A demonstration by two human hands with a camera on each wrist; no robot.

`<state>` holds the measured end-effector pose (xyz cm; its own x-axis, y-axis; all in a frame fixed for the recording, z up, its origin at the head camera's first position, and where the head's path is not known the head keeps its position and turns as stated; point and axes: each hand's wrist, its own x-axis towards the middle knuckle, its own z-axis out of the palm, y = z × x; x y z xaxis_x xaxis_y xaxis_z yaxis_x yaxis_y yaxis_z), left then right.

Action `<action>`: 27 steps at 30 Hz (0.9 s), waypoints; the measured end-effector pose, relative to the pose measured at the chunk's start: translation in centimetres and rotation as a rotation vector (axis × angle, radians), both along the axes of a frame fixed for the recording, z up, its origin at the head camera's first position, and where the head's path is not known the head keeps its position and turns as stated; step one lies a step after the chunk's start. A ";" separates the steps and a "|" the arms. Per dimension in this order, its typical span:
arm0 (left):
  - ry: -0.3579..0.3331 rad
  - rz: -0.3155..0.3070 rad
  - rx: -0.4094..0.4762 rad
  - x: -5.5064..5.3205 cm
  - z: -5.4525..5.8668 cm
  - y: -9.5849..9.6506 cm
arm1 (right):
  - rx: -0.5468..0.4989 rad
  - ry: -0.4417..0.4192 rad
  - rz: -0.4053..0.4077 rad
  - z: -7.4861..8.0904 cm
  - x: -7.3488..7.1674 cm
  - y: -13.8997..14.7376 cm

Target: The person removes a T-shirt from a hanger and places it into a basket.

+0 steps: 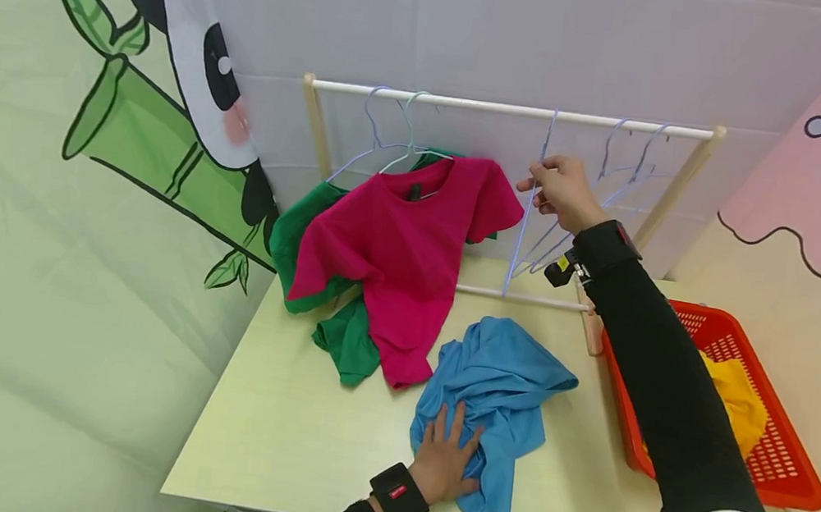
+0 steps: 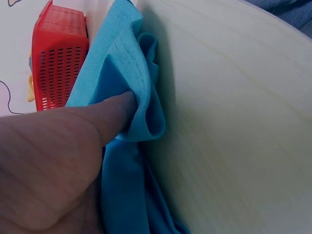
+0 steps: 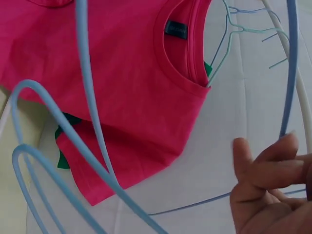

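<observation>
A crumpled blue garment (image 1: 496, 371) lies on the table, and my left hand (image 1: 445, 457) presses on it with fingers spread. In the left wrist view the thumb (image 2: 114, 114) sits against a fold of the cloth. Up at the rail, my right hand (image 1: 565, 190) pinches a light-blue hanger (image 1: 519, 246) near the base of its hook. That hanger is seen nearly edge-on, its hook at the rail. To the left of this hand hangs a pink T-shirt (image 1: 411, 248) on a pale green hanger (image 1: 412, 137), overlapping a green garment (image 1: 293, 241) behind it.
A wooden rack with a white top rail (image 1: 484, 107) stands at the table's back. More light-blue hangers (image 1: 638, 167) hang at its right end. A red plastic basket (image 1: 791, 424) holding yellow cloth (image 1: 738, 399) stands at the right, beneath my right forearm.
</observation>
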<state>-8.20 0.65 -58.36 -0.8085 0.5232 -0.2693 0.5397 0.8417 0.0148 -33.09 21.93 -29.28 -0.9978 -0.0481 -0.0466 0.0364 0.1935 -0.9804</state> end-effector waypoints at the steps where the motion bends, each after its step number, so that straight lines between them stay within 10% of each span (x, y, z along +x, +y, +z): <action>1: 0.001 0.000 0.005 0.0 -0.1 0.0 | 0.032 0.006 0.000 -0.1 0.0 0.1; 8: 0.051 -0.014 0.022 -0.1 -0.8 -0.2 | 0.315 0.231 -0.082 0.1 2.9 0.4; 13: 0.024 -0.019 0.110 -0.4 -2.4 -0.5 | 0.380 0.836 -0.147 -2.1 8.7 -1.2; 17: -0.058 -0.018 0.226 -0.7 -1.9 -1.2 | 0.413 1.133 0.081 -6.2 13.3 -2.2; 21: -0.145 -0.007 0.303 -1.0 -0.9 -1.9 | 0.601 0.882 0.385 -12.1 15.8 -1.8; 27: -0.182 -0.044 0.338 -1.3 -1.2 -3.0 | 0.914 0.343 0.610 -22.4 16.7 -0.7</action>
<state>-9.53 -2.31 -59.54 -0.7380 0.6402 -0.2133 0.5382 0.7491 0.3863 -16.40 21.25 -51.66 -0.7868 -0.6157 -0.0430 -0.5497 0.7307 -0.4049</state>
